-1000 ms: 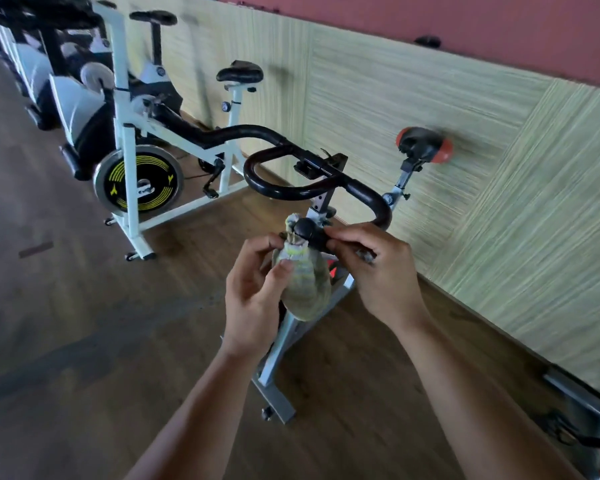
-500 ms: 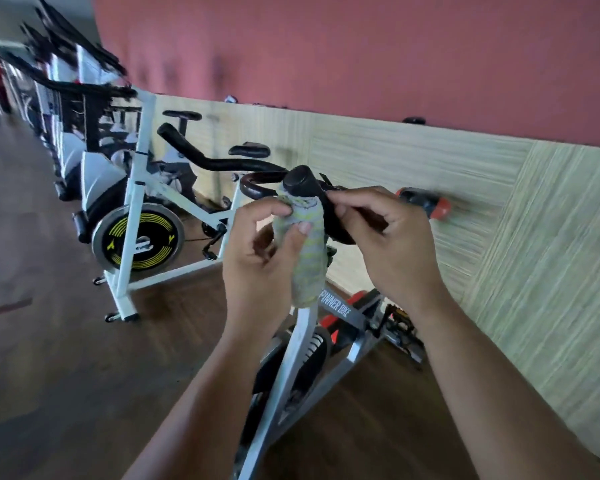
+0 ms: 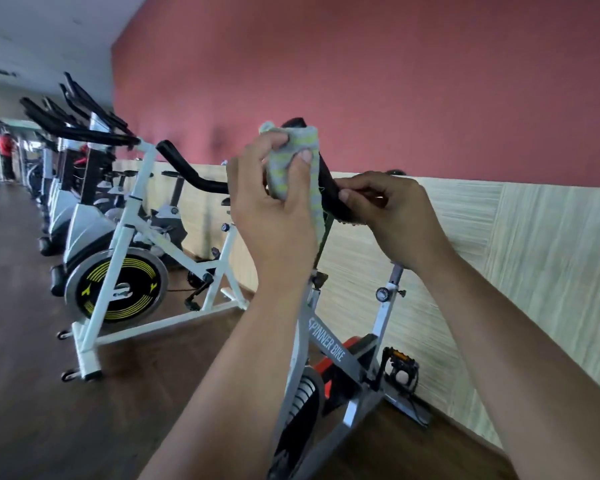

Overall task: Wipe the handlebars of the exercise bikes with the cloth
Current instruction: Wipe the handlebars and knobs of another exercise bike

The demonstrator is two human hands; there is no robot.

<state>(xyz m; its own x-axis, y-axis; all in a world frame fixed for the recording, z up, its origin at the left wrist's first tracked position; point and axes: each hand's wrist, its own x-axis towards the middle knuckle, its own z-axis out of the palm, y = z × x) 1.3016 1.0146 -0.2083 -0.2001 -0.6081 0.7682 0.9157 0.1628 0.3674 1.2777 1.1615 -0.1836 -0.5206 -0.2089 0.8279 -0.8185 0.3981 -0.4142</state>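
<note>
Cloth [image 3: 293, 168], grey with yellow-green marks: wrapping round the raised end of the black handlebar [image 3: 331, 188] on the nearest exercise bike [image 3: 326, 345], loose tail hanging down beside the bar. Covering all but the bar's tip.

Left hand [image 3: 274, 220]: gripping the cloth, fingers curling over its top edge, thumb pressing the fabric against the bar. Holding nothing else.

Right hand [image 3: 399, 220]: pinching the same handlebar just below the cloth, fingers curling round the black tube, thumb tip touching it. Reaching up from the lower edge of view, as is the left.

Nearest exercise bike: grey frame lettered SPINNER BIKE, standing just beside the pale panelled wall [image 3: 541, 258]. Carrying a red-orange part low on the frame and a black pedal [image 3: 400, 362] on the wall side.

Second bike [image 3: 118, 251]: white frame, standing to the left and further back. Showing a black bar [image 3: 187, 169] sloping upward and a flywheel [image 3: 118, 289] with yellow rings low at the front. Resting on small wheels on the dark wooden floor [image 3: 18, 358].

More bikes [image 3: 59, 188]: lining up beyond in a row, receding along the wall, bars pointing up and left. Blurring with distance, so no detail readable.

Red wall [image 3: 361, 74]: running above the panelling.
</note>
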